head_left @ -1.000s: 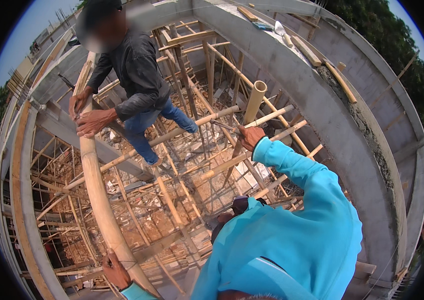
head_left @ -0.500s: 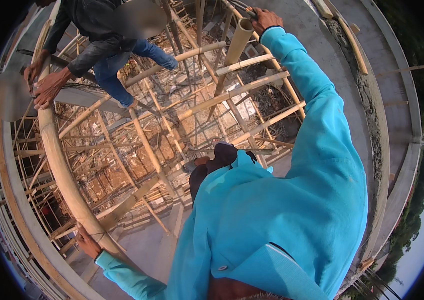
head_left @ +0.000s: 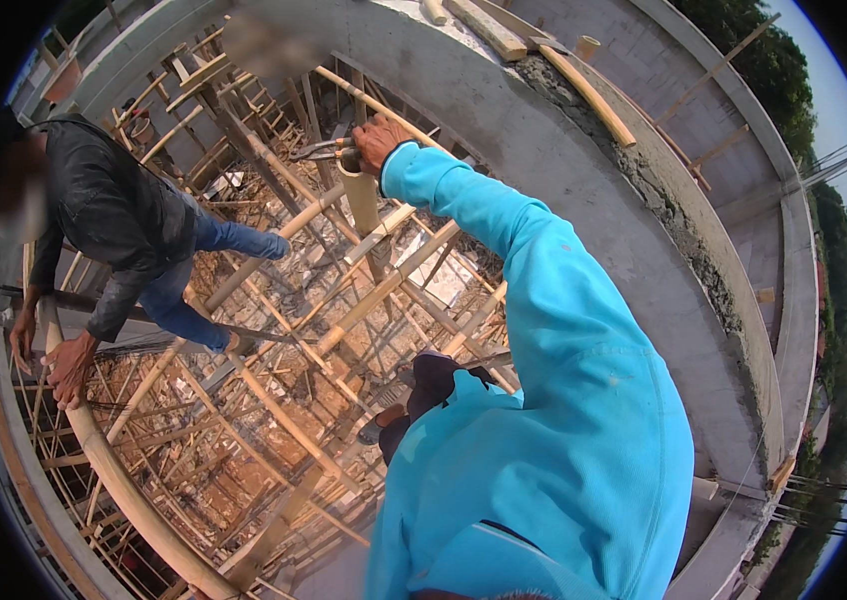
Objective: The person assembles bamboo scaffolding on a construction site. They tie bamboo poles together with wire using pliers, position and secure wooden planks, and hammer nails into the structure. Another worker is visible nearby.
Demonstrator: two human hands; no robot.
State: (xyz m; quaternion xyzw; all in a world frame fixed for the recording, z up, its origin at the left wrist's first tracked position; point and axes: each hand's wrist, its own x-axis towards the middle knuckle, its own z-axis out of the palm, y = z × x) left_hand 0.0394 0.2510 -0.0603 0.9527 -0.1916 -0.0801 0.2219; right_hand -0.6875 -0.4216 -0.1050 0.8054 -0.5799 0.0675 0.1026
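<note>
R hand (head_left: 381, 145) fingers curled rd pliers (head_left: 320, 150), nr bamboo post (head_left: 361, 203).

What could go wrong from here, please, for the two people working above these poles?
The tool in the right hand is over open framework; if it slips, it may fall far between the poles.

The co-worker stands among narrow poles, so a foot might slip.

The co-worker's hand is on the thick pole; if that rolls, fingers could perhaps be pinched.
</note>
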